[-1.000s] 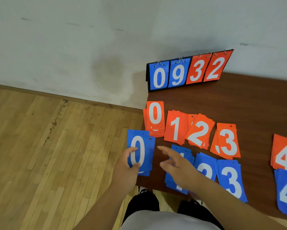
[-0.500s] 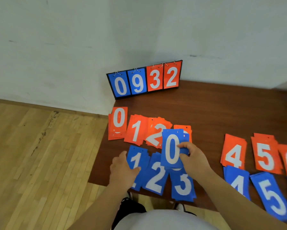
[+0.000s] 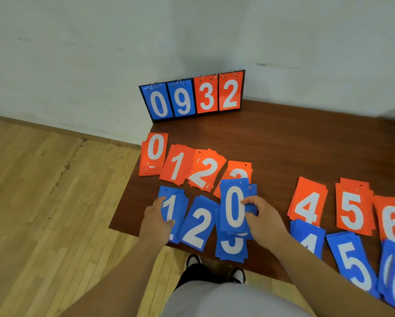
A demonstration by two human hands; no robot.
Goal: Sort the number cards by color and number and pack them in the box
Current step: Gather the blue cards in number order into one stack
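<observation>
My right hand [image 3: 264, 219] pinches a small stack of blue 0 cards [image 3: 234, 205], held above the blue 3 pile [image 3: 232, 248] and over part of the orange 3 pile [image 3: 240, 170]. My left hand [image 3: 155, 223] grips the blue 1 pile [image 3: 172, 207] at the table's left front corner. Beside it lies the blue 2 pile [image 3: 197, 225]. Orange piles 0 [image 3: 155, 152], 1 [image 3: 177, 165] and 2 [image 3: 205, 171] form a row behind. No box is in view.
A standing flip scoreboard [image 3: 193, 97] reading 0 9 3 2 leans at the table's back left by the wall. Orange 4 [image 3: 308, 200], 5 [image 3: 353, 208], 6 [image 3: 393, 219] and blue 4 [image 3: 309, 239], 5 [image 3: 352, 259] piles lie at right. Wooden floor drops off left of the brown table [image 3: 283, 138].
My right hand took the blue 0 cards from the left end and carried them right, above the 3 piles. My left hand shifted onto the blue 1 pile. The camera panned right.
</observation>
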